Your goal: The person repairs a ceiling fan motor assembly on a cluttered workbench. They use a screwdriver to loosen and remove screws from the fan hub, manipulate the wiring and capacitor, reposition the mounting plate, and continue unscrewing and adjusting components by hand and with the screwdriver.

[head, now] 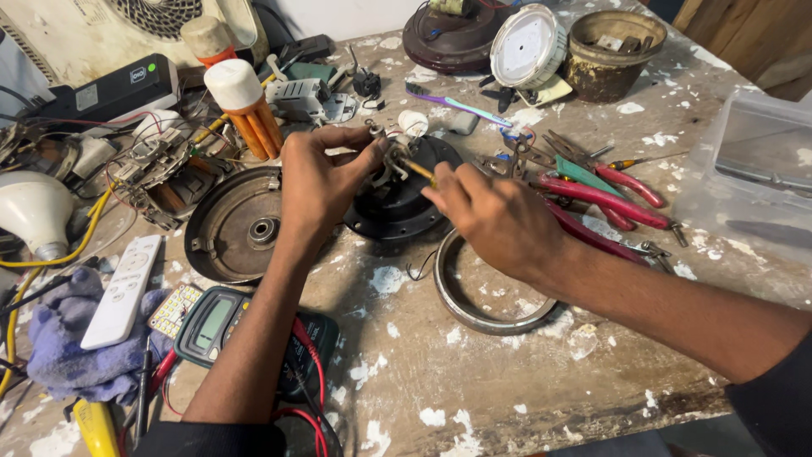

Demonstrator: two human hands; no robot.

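Observation:
My left hand (317, 182) pinches a small metal part (391, 155) at the top of a black round motor body (397, 203) in the middle of the bench. In my right hand (495, 216) is a screwdriver with a yellowish shaft (419, 169), its tip against that metal part. A round metal motor cover (233, 228) lies just left of my left wrist. A metal ring (482, 296) lies under my right wrist.
Red-handled pliers and cutters (605, 195) lie to the right. A multimeter (216, 326) with red leads, a white remote (123, 292) on a purple cloth, a white bulb (34, 211), orange tubes (249, 114), a round white lamp (526, 46), a rusty bowl (609, 55) and a clear plastic box (753, 169) crowd the bench.

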